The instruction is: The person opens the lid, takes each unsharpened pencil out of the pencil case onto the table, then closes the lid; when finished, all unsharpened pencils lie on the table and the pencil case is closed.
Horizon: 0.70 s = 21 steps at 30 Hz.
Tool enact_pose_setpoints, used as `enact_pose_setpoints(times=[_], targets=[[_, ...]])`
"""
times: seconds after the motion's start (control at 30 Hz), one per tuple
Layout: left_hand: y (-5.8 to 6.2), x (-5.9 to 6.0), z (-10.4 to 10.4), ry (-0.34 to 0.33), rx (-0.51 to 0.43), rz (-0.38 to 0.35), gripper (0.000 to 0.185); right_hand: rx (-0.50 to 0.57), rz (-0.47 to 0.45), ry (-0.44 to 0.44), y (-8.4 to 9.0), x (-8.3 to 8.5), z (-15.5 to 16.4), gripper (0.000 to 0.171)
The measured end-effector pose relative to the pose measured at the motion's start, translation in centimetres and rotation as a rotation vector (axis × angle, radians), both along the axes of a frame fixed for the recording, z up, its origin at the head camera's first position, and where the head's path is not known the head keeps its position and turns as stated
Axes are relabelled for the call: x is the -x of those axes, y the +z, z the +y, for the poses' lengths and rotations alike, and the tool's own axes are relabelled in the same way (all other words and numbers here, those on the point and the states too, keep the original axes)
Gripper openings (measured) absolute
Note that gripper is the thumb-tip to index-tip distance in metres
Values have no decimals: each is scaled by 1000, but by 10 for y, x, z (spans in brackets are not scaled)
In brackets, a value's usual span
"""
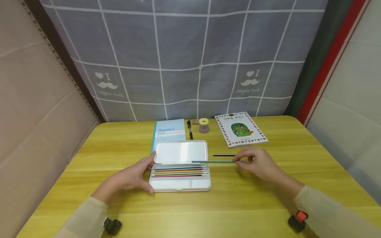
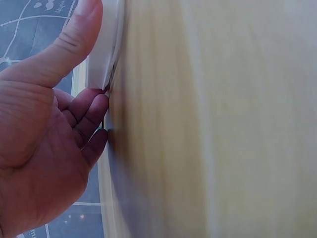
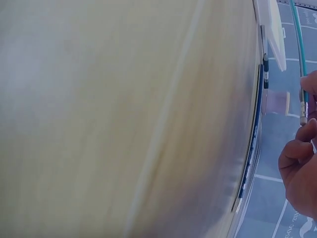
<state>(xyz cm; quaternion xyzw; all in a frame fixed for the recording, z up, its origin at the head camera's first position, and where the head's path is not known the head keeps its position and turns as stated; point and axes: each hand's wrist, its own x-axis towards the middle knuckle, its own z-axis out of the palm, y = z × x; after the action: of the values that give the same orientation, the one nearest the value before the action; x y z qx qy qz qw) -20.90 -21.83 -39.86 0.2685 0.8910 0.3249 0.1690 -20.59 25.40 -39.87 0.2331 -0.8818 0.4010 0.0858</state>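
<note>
A white pencil case lies on the table with its lid tipped back. Several pencils in green, yellow and red lie side by side in its rear compartment. My left hand grips the case's left side, thumb at the front corner and fingers by the hinge. In the left wrist view the thumb lies along the case's wall. My right hand pinches a green pencil near its eraser end, level above the table, its other end overlapping the lid's edge. Behind it lies a dark pencil, partly covered by the right fingers.
Behind the lid lie a light blue Gambit booklet and a black pen. Right of the pen stands a small purple and yellow roll-shaped object. A white picture book lies at the back right. A grey checked cloth hangs behind the table.
</note>
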Motion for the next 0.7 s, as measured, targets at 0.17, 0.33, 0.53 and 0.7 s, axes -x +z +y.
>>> enact_pose_setpoints(times=[0.17, 0.33, 0.53, 0.7], targets=[[-1, 1, -2, 3, 5, -5, 141, -16, -12, -20, -1, 1, 9, 19], [-4, 1, -4, -3, 1, 6, 142, -22, -33, -8, -3, 4, 22, 16], [-4, 1, -3, -11, -7, -3, 142, -25, -41, -11, -5, 7, 41, 11], [-2, 1, 0, 12, 8, -16, 143, -54, -27, -6, -6, 9, 53, 12]])
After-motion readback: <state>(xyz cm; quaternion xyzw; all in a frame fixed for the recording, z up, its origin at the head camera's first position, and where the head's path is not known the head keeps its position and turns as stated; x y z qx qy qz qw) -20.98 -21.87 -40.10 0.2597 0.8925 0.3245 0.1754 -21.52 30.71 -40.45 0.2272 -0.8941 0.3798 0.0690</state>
